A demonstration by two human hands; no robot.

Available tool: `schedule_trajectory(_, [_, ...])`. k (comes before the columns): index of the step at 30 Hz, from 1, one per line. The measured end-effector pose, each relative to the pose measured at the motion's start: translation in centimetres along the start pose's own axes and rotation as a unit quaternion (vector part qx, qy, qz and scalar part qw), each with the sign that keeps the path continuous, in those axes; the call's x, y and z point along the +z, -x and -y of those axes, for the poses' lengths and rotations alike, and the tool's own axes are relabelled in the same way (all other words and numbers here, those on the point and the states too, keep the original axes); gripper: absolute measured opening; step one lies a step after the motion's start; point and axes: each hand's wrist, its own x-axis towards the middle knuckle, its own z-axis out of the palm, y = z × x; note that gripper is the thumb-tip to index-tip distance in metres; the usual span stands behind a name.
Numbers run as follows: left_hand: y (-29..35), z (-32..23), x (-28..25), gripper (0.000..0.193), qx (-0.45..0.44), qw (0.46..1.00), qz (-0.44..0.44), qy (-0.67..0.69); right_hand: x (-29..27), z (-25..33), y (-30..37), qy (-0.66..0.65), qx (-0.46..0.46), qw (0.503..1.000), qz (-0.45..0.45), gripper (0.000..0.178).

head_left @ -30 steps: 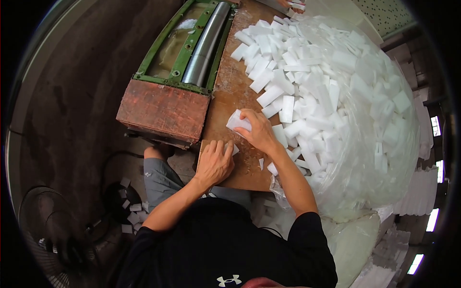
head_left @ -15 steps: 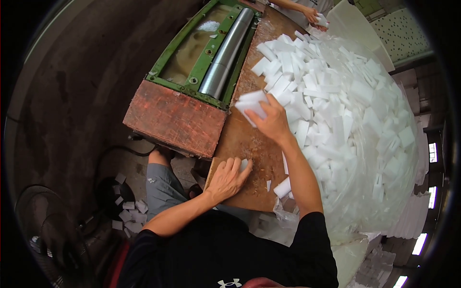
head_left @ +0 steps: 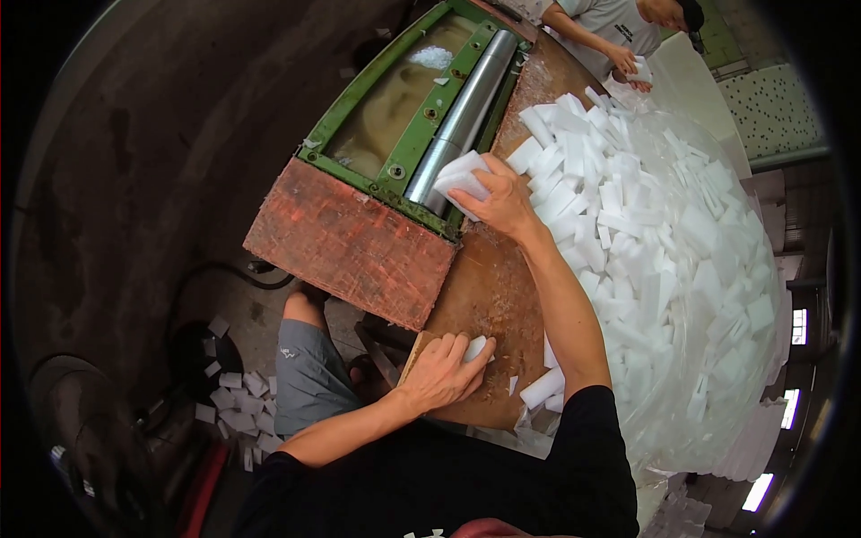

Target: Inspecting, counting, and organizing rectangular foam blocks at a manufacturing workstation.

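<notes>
In my right hand [head_left: 504, 199] are white foam blocks [head_left: 460, 182], seemingly two pressed together, gripped between thumb and fingers. They are over the near end of a shiny metal roller [head_left: 463, 117]; whether they touch it I cannot tell. The roller sits in a green metal frame [head_left: 345, 112]. My left hand [head_left: 445, 371] rests at the near edge of the brown wooden table [head_left: 489, 296], its curled fingers around a small white foam piece [head_left: 477, 347], mostly hidden.
A large heap of white foam blocks [head_left: 619, 215] with clear plastic sheeting covers the right side. A reddish wooden board [head_left: 354, 242] adjoins the frame. Foam offcuts [head_left: 240, 403] lie on the floor at left. A co-worker [head_left: 619, 45] at the far end holds a white piece.
My right hand has brought the foam blocks from over the table to the roller's near end. My left hand keeps its place on the table. The whole view has shifted slightly.
</notes>
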Motion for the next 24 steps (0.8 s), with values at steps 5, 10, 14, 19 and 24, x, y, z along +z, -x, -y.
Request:
schedule_trajectory(5, [-0.3,0.1,-0.4,0.055,-0.011,0.999,-0.019,0.033,0.7,1.6,-3.7,0.015,-0.021,1.000,0.007,0.031])
schedule_trajectory(10, [-0.4,-0.1,-0.7,0.055,-0.004,0.997,-0.052,0.048,2.6,2.7,-6.5,0.039,-0.054,0.997,-0.036,0.038])
schedule_trajectory(14, [-0.2,-0.2,-0.1,0.053,-0.018,0.995,-0.067,0.069,2.4,4.6,-4.8,0.002,-0.008,0.986,-0.165,0.030])
schedule_trajectory(19, [0.5,0.1,-1.0,0.037,-0.164,0.919,-0.216,0.286,-2.0,8.5,2.8,-0.455,0.302,0.815,-0.196,0.033])
schedule_trajectory(24, [-0.8,-1.5,-4.3,0.034,-0.300,0.730,-0.327,0.520,-7.5,15.0,14.7,-0.503,0.343,0.787,-0.095,0.029])
